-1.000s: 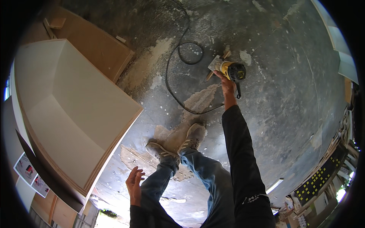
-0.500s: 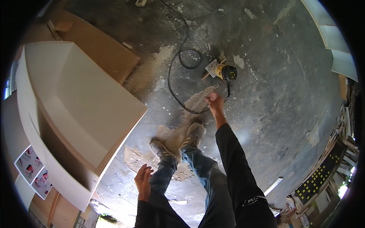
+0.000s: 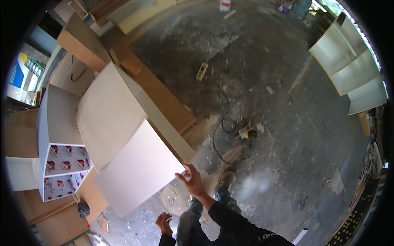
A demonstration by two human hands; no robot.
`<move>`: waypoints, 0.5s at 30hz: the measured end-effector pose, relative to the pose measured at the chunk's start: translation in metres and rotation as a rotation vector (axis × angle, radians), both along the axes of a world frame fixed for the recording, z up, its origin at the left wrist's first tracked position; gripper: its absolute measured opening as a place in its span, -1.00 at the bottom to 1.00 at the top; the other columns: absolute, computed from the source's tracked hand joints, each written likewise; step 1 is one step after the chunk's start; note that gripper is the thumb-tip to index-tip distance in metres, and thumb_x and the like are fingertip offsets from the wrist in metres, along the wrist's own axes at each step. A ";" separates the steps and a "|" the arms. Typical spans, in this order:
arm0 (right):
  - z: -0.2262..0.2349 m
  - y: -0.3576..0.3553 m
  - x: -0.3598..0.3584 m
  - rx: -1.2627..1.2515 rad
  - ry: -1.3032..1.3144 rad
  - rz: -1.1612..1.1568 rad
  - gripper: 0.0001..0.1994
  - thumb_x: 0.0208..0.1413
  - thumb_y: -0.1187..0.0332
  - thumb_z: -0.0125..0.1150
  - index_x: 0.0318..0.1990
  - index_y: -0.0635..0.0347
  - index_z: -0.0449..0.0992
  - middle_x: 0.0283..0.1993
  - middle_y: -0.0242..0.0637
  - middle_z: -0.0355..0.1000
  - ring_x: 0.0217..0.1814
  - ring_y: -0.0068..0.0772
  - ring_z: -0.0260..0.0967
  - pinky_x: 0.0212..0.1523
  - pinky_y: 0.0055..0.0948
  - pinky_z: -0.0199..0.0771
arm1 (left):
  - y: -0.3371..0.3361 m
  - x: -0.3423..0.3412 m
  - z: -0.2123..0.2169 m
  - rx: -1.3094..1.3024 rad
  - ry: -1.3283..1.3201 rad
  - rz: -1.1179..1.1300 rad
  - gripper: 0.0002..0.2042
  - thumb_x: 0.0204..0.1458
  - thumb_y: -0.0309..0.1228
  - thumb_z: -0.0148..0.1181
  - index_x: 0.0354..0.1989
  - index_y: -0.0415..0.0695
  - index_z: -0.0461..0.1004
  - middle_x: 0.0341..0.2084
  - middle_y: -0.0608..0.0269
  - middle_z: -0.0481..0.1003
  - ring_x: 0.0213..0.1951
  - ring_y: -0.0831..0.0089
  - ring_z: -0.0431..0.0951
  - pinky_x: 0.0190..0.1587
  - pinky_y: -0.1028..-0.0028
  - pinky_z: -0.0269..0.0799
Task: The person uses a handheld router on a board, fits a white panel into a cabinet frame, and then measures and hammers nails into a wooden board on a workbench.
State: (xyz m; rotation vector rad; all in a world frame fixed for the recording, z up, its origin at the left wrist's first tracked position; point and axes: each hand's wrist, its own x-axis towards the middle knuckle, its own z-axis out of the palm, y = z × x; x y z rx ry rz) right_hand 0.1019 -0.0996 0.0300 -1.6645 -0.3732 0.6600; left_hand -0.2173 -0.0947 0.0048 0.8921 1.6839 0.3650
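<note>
A: Where are my hands against the white panel (image 3: 137, 172)?

B: Right hand (image 3: 191, 180) sits at the panel's near corner, fingers spread wide and curled a little, fingertips just touching or just short of that edge; I can't tell which. Left hand (image 3: 164, 223) hangs low, below the panel, open and holding nothing.

A: And the panel itself?

B: It lies tilted across the open white cabinet (image 3: 98, 119), its far edge resting on the cabinet, its near corner sticking out toward me over the floor (image 3: 287, 135). Brown boards (image 3: 164, 98) run along the cabinet's far side.

A: Anything underfoot near the panel?

B: My boot (image 3: 225, 178) stands just right of the panel's corner, in sawdust. Further right of it, the yellow power tool (image 3: 246, 132) lies on the floor with its black cord (image 3: 217, 137) looped toward the cabinet.

A: How would I take hold well?

B: My judgement: grip the corner edge with the thumb under and the fingers on top, not by fingertips alone, since a flat panel this broad will likely swing. Bring the left hand up to the long lower edge so both hands share the load. Keep feet clear of the cord; it lies close enough to the corner to snag a step.
</note>
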 end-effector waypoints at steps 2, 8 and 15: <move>0.011 0.021 -0.015 -0.118 0.076 -0.083 -0.49 0.06 0.09 0.39 0.04 0.26 0.44 -0.30 -0.08 0.49 -0.46 -0.29 0.41 -0.41 -0.31 0.43 | 0.012 -0.041 0.015 -0.001 -0.007 -0.017 -0.64 0.12 -0.25 0.18 -0.05 -0.29 0.43 -0.29 0.03 0.56 -0.25 0.20 0.60 -0.25 0.33 0.49; 0.079 0.027 -0.002 0.192 0.014 -0.148 -0.79 0.21 0.28 0.28 -0.21 0.27 0.54 -0.60 -0.45 0.33 -0.56 -0.69 0.23 -0.55 -0.52 0.24 | 0.028 0.006 0.128 0.641 0.167 -0.448 -0.56 0.08 -0.27 0.25 0.09 -0.21 0.41 -0.03 -0.11 0.45 0.02 0.00 0.45 0.00 0.16 0.39; 0.226 -0.048 0.024 0.381 -0.116 -0.083 -0.82 0.25 0.34 0.22 -0.18 0.30 0.54 -0.44 -0.36 0.36 -0.46 -0.64 0.20 -0.45 -0.53 0.21 | 0.034 0.169 0.308 1.356 0.035 -0.750 -0.51 0.03 -0.31 0.24 0.13 -0.24 0.37 0.05 -0.11 0.42 0.13 -0.02 0.40 0.04 0.13 0.38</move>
